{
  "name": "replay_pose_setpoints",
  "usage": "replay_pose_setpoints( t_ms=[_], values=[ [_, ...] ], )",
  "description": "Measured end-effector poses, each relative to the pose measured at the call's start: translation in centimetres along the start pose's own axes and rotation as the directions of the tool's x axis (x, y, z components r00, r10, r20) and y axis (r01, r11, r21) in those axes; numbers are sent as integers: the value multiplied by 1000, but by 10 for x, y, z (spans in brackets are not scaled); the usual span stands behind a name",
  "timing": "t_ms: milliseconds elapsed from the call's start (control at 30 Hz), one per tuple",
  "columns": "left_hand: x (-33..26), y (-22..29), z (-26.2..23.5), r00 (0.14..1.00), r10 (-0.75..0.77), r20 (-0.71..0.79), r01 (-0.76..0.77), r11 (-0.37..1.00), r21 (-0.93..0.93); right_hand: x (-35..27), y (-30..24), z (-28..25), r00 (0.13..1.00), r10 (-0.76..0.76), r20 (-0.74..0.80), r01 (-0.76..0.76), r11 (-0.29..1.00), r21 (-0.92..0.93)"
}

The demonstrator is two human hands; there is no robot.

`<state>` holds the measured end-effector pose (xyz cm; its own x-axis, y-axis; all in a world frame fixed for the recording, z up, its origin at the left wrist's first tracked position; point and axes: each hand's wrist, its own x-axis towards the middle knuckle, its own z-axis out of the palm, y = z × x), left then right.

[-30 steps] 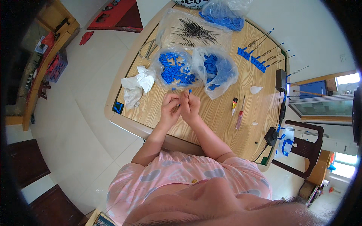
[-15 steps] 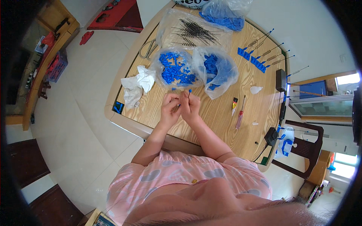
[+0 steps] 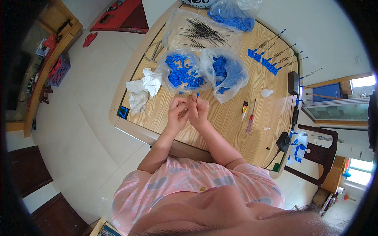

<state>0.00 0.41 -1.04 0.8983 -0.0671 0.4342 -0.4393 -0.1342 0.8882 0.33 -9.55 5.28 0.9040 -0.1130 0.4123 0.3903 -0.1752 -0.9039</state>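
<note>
Left hand (image 3: 176, 114): fingers curled in, tips pinched against those of the other hand over the near part of the surface (image 3: 220, 122); what it pinches is too small to tell.
Right hand (image 3: 199, 111): fingers closed on a thin wire (image 3: 196, 97) with a small blue cap at its top, held upright just above both hands.
Blue parts bag (image 3: 184, 72): an open clear bag of small blue plastic pieces, just beyond the hands, toward the middle of the surface.
Second bag (image 3: 227, 72): clear, holding more blue pieces, touching the first on its right.
White cloth (image 3: 142, 88): crumpled, near the left edge, left of the hands.
Scissors (image 3: 155, 50): by the far left edge.
Spring wires (image 3: 202, 31): a dark heap on clear plastic toward the far edge.
Finished pieces (image 3: 281, 53): wires with springs and blue ends, laid out near the far right corner.
Screwdriver (image 3: 251, 122): red-handled, right of the hands, with a small tube (image 3: 245, 108) beside it.
</note>
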Motion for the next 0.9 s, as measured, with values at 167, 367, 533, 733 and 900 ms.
replay_pose_setpoints(
  t_ms=[167,367,533,733,900],
  values=[
    [0,2,-1,1000,-10,7,9,1000,18,-2,5,0,1000,-8,6,8,1000,22],
    [1,4,-2,1000,-16,8,16,1000,23,-1,2,0,1000,-9,5,9,1000,15],
    [0,1,-1,1000,-13,2,12,1000,12,-1,3,0,1000,-16,1,16,1000,0],
    [-1,0,-1,1000,3,5,-4,999,32,-1,4,1,999,-36,-8,36,999,-14],
    [-1,-2,0,1000,-20,-4,20,1000,17,-2,6,0,1000,-24,1,24,1000,-10]
  ],
)
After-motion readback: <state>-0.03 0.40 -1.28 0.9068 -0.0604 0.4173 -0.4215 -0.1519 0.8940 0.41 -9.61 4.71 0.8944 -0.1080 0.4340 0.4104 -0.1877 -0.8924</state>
